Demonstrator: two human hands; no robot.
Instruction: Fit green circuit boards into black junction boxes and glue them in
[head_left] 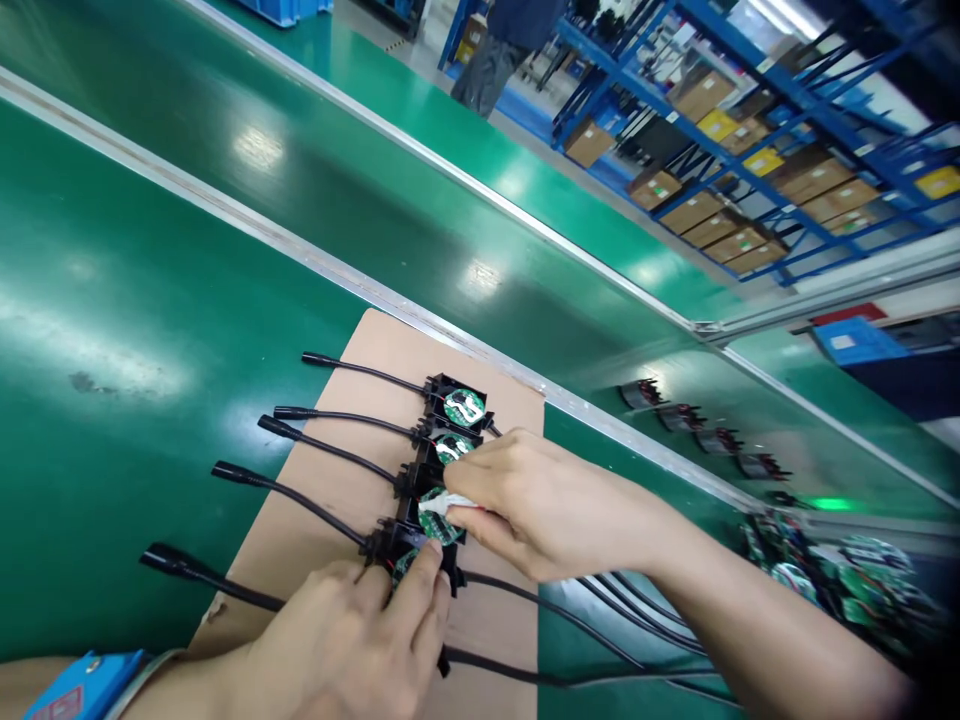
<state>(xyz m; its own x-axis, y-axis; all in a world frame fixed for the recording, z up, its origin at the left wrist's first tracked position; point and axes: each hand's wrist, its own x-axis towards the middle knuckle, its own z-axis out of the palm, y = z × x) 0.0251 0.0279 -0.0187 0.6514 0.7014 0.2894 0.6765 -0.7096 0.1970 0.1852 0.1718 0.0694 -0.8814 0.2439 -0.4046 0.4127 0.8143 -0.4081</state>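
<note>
A row of black units lies across a brown card [330,470] on the green belt [112,330], each with a round green board face up. Their leads [330,448] fan out to the left, well apart, which looks meant to stop them tangling. The card seems there to keep the set together on the belt.

The left hand [349,640], a blue strap [82,685] at its wrist, rests on the card with the fingers curled. Its forefinger presses on the nearest housing [384,545] — to pin it down, I'd judge. Whether the thumb grips as well I cannot tell.

The right hand [540,505] comes in from the right and pinches a small white plug [442,503] on red wires between thumb and forefinger. The plug sits just above the board next to the pinned housing, the grip fine and close to the tip — a hold for small, exact work.

More units [697,425] sit further along the belt, and a blurred heap of boards [862,575] lies off to the right.
</note>
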